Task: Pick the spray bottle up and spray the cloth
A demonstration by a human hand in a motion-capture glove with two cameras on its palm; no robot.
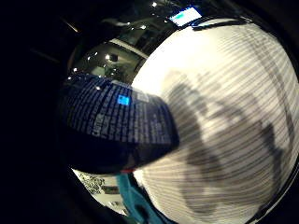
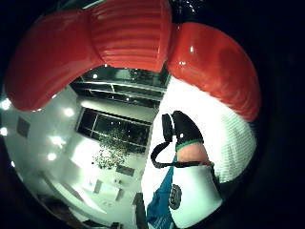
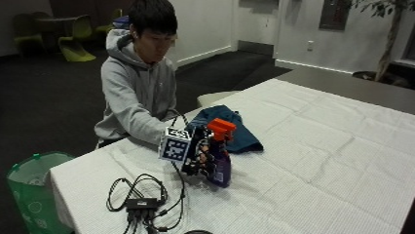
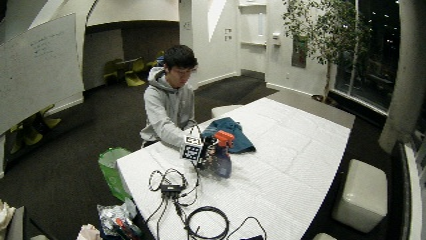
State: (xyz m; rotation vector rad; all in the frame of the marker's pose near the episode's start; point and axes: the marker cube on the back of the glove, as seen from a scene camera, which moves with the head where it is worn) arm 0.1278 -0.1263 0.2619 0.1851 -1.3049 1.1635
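A black box with cables [image 3: 144, 202] lies at the near edge of the desk [image 3: 324, 161], which wears a white cloth cover. Just past it, the gloved right hand [image 3: 198, 155] has its fingers wrapped around the spray bottle [image 3: 219, 161]. The bottle is dark with a red top and stands upright, low over the desk. Behind it lies the blue cloth [image 3: 227, 129], crumpled, near the person in a grey hoodie [image 3: 139, 92].

Dark purple plastic spray bottle [image 1: 117, 123] label: fine white print, only "CAUTION" legible.
Whiteboard [image 4: 36, 67] on wall: faint writing, unreadable.
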